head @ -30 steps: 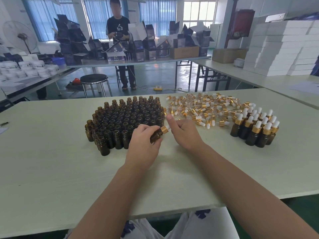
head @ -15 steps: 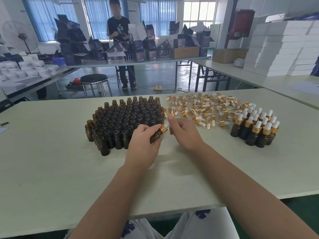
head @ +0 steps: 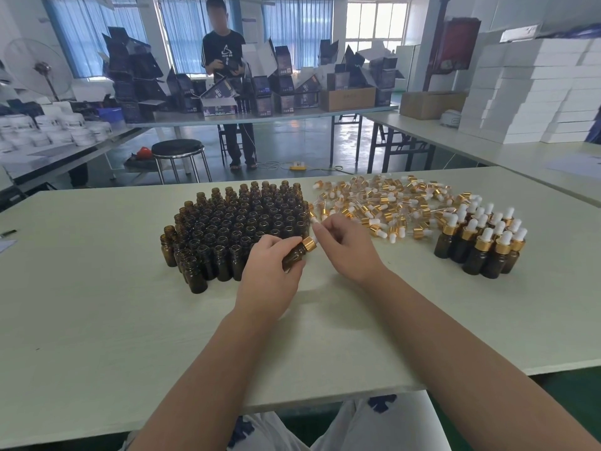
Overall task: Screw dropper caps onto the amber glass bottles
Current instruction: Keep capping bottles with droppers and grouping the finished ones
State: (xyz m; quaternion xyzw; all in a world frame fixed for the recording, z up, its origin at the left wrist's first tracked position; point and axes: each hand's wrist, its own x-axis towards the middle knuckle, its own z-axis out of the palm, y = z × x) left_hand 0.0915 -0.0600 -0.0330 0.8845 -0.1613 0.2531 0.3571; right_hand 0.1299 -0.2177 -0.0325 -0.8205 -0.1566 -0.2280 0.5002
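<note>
Pale worktop [head: 97, 320], packing room. Fingers of left hand [head: 270, 275] clasp amber bottle [head: 294, 255], tilted, unmoved since 1 s ago. On right hand [head: 348, 249], index was outstretched; fingers now curled, pinching dropper cap [head: 309, 244] at bottle neck. Judgement: fresh twist stroke, cap seating. Uncapped bottles [head: 234, 219] just beyond left fingers.

back table [head: 292, 117]: person [head: 224, 53] standing behind dark printed cartons [head: 286, 89], cardboard box [head: 348, 98] | floor: black round stool [head: 178, 148], yellow power strip [head: 298, 166] | left: pedestal fan [head: 39, 68], white jars [head: 58, 128] on side table [head: 65, 156] | right: stacked white boxes [head: 533, 92]
</note>
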